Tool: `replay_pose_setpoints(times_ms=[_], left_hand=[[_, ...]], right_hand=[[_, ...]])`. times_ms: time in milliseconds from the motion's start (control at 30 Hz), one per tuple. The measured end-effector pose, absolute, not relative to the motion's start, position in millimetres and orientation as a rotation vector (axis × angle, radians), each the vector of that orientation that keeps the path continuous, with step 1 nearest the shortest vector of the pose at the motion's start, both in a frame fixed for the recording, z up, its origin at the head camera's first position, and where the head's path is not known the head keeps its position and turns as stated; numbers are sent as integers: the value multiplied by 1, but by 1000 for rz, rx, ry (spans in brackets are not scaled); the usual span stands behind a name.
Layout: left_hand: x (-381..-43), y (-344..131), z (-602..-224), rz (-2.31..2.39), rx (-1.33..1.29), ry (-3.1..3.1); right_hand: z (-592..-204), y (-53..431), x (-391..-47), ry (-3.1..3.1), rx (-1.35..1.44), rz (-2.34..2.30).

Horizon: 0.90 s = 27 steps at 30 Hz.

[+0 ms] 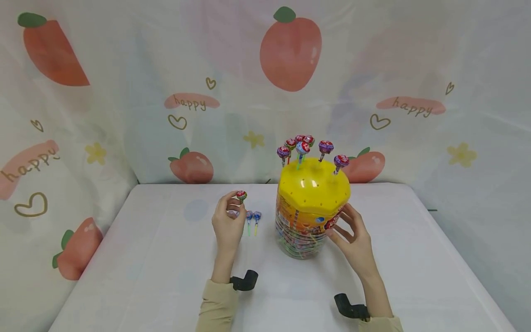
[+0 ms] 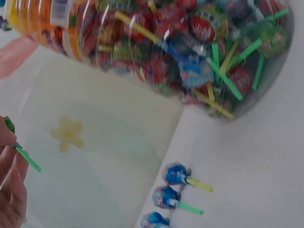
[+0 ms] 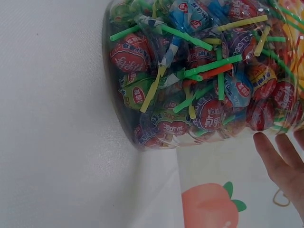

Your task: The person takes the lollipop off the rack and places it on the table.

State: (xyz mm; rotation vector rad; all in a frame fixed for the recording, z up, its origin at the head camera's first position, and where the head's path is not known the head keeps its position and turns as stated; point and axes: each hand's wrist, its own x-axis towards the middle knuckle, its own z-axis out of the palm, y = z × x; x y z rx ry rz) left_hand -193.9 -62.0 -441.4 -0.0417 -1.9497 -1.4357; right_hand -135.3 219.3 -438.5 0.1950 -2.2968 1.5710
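My left hand (image 1: 228,226) pinches a lollipop (image 1: 241,196) with a red-and-green wrapper, raised above the table left of the jar. Its green stick points away from the fingers in the left wrist view. A tall clear jar (image 1: 300,244) full of wrapped lollipops stands upright under a yellow lid (image 1: 313,189). Several lollipops (image 1: 325,147) stick up from small holes in that lid. My right hand (image 1: 354,237) rests its spread fingertips on the jar's right side, just below the lid; in the right wrist view the fingers (image 3: 273,159) look fairly straight.
Blue-wrapped lollipops (image 1: 257,216) lie in a row on the white table (image 1: 166,258), behind and beside my left hand, which partly hides one. A printed cloth (image 1: 232,55) hangs behind the table and along its sides.
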Motion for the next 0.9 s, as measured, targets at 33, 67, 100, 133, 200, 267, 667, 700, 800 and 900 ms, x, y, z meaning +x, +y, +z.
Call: replay_pose_setpoints(times_ms=[33,67,100,133,200,267,667,700,800,900], left_hand=[[-195,-65,-444,-1424,-26,-1962],[-197,-68,-447,-1410,-13,-1971],[-199,-71,-450,-1397,0,-1978],[-200,-74,-453,-1386,13,-1983],[-202,-79,-459,-1380,45,-1993],[-204,-84,-464,-1383,85,-2001],[-212,-104,-491,-1394,366,-2173],[-213,-105,-494,-1384,390,-2193],[-215,-109,-501,-1341,449,-2260],[-217,-113,-506,-1317,491,-2306]], right_hand=[[-439,219,-135,-2299,194,1569],[-439,219,-135,-2300,193,1566],[-439,219,-136,-2301,192,1567],[-439,219,-136,-2302,189,1566],[-440,218,-136,-2305,187,1562],[-439,218,-136,-2308,182,1560],[-438,219,-135,-2302,181,1550],[-438,219,-135,-2301,180,1552],[-438,219,-135,-2298,182,1554],[-438,219,-136,-2301,193,1549]])
